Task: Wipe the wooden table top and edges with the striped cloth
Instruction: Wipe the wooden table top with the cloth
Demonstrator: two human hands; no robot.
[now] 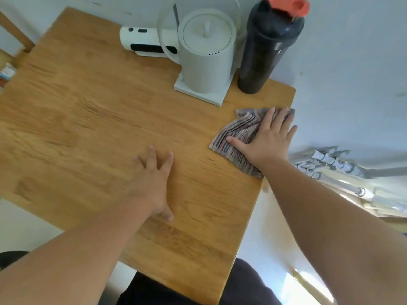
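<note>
1. While pressing the crumpled, multicoloured striped cloth (240, 133) flat under the right hand (267, 139), fingers straight and spread, apparently mid-wipe on the top of the light wooden bench (88, 106), hard against its right edge and just short of the far right corner.
2. Left hand (154, 183) laid palm-down on bare wood towards the near edge, fingers splayed, holding nothing; probably bracing.
3. Judged as the top-surface stage; impossible to tell how much of the top is already wiped.
4. Next move likely calls for a firm sweep away from the right edge across the open wood, palm pressure kept even.
5. Needs care near the far edge: white cylindrical kettle (207, 56) on its square base, with the tall black shaker bottle with an orange-red cap (266, 49) just beside it at the far right corner; wipe round or lift them.
6. For the edges, fold the cloth over the right edge and swap the flat press for a pinching grip.
</note>
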